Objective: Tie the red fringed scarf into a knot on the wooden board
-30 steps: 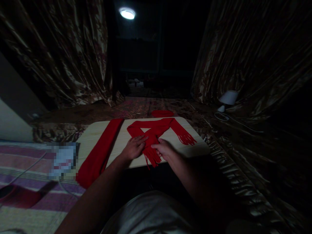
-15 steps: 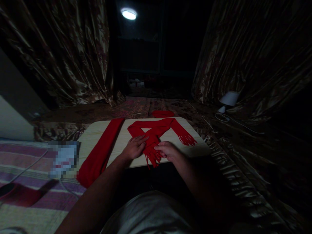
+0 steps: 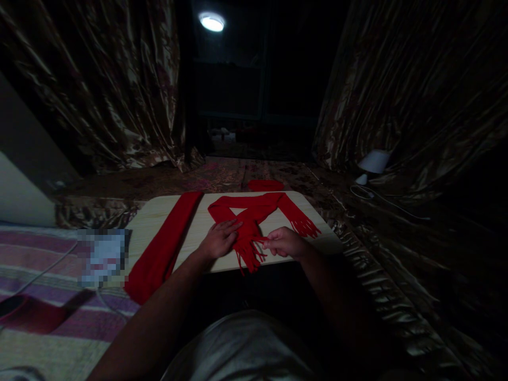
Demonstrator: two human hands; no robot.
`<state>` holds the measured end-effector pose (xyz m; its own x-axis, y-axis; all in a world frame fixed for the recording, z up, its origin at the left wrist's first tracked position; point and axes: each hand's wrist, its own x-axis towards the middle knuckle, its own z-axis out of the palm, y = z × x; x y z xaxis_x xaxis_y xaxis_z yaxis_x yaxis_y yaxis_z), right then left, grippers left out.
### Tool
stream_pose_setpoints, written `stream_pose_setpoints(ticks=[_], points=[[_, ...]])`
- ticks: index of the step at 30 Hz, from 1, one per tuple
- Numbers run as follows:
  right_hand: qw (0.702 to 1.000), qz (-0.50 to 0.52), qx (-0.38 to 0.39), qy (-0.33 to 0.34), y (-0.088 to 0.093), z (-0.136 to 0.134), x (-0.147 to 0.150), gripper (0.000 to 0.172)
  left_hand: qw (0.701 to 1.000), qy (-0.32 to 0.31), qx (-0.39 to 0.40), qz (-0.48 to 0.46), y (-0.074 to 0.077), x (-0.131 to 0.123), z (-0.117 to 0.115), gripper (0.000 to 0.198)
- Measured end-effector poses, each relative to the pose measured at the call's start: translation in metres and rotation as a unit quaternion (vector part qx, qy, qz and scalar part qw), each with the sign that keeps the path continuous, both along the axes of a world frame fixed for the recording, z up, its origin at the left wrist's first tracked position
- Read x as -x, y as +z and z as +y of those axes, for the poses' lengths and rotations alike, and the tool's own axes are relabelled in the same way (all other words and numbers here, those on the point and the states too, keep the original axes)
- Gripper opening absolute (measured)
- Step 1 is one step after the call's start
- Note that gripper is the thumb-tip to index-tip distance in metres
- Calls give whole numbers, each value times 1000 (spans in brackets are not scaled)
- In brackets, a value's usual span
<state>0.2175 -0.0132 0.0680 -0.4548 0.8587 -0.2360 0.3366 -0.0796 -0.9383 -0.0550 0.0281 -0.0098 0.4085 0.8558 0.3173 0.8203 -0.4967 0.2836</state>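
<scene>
- The scarf (image 3: 252,225) is red and lies on the table (image 3: 153,217), bent so that a small triangle of wood shows inside it.
- One end of it, with fringe (image 3: 250,256), points to the person and reaches over the near edge; the other fringed end lies near the right side of the table.
- The left hand (image 3: 219,239) is laid on the scarf, palm down, with the fingers stretched out and not gripping.
- The right hand (image 3: 283,243) is closed, and between thumb and fingers it pinches a little of the fringe, drawn out to the right.
- To the left, apart from the scarf, lies a long red cloth (image 3: 166,243), which hangs over the near edge.
- The table is of pale wood, with rounded corners.
- Just behind it there is a red item (image 3: 265,185), too dark to name.
- On the left is a striped blanket (image 3: 24,259).
- A white lamp (image 3: 375,161) stands at right, near the patterned right curtain (image 3: 369,95); another curtain (image 3: 146,106) hangs at left.
- The room is dim, and a round light (image 3: 212,22) shines above.
</scene>
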Motion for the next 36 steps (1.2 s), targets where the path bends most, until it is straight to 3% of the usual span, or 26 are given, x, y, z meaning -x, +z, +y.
stream_pose_setpoints(ticks=[2, 4, 6, 8, 13, 16, 20, 24, 31, 36], points=[[999, -1, -30, -20, 5, 1, -4, 25, 1000, -2, -3, -1, -1, 0, 0, 51], [994, 21, -66, -87, 7, 4, -4, 27, 1000, -3, -4, -3, -1, 1, 1, 51], [980, 36, -107, -164, 3, 10, -2, 26, 1000, 0, -2, -4, -2, 1, 1, 51], [972, 25, -131, -193, -5, 15, 3, 19, 1000, 0, 1, -3, -3, 2, 1, 51], [991, -32, -82, -104, -27, 17, 24, 8, 1000, -2, -8, -7, -3, 1, 1, 51], [987, -46, -92, -124, -32, 13, 38, 9, 1000, 1, -6, -5, -2, 1, 0, 52], [969, -22, -157, -190, -30, 10, 50, 11, 1000, -6, -9, 0, -2, 1, 1, 52], [987, -68, -83, -120, -31, 8, 50, 12, 1000, 6, -15, 1, -3, 0, 1, 50], [994, -32, 3, -104, -24, 0, 51, 14, 1000, 6, -6, 6, -2, 0, 0, 51], [993, -17, 4, -117, -15, -5, 56, 14, 1000, 12, -8, 7, -1, -1, -1, 51]])
